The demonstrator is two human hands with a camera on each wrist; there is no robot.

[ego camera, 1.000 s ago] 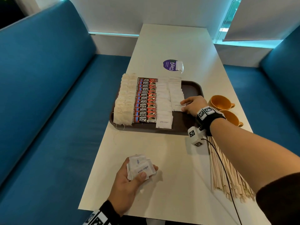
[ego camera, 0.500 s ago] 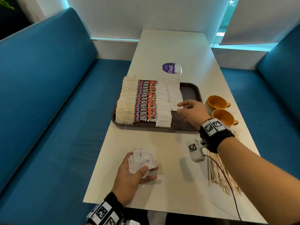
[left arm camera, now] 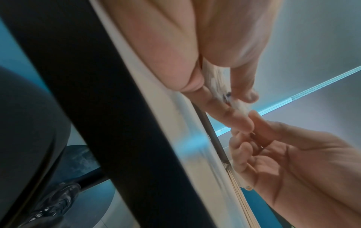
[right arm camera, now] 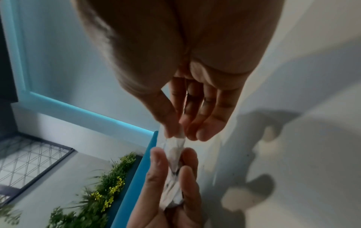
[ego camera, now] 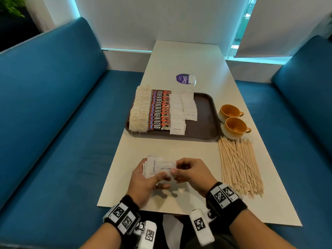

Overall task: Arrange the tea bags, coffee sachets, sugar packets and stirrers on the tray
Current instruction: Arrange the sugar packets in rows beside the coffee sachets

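Observation:
Near the table's front edge my left hand [ego camera: 152, 177] grips a small stack of white sugar packets [ego camera: 158, 168]. My right hand [ego camera: 181, 171] pinches the right end of the top packet [right arm camera: 176, 137] between thumb and forefinger. The same stack shows between the left fingers [left arm camera: 220, 86] in the left wrist view. Further out lies the brown tray [ego camera: 206, 112]. It holds a row of tea bags [ego camera: 140, 110], a row of red coffee sachets [ego camera: 159, 110] and two rows of sugar packets [ego camera: 183, 108]. Wooden stirrers [ego camera: 239, 164] lie in a heap on the table to the right.
Two orange cups [ego camera: 231, 121] stand right of the tray, just beyond the stirrers. A purple round sticker [ego camera: 183, 79] with a white packet on it lies past the tray. Blue benches flank the white table [ego camera: 179, 146] on both sides.
My right hand has left the tray and come back to the stack in my left hand, where it now pinches the top packet. The view has tilted down.

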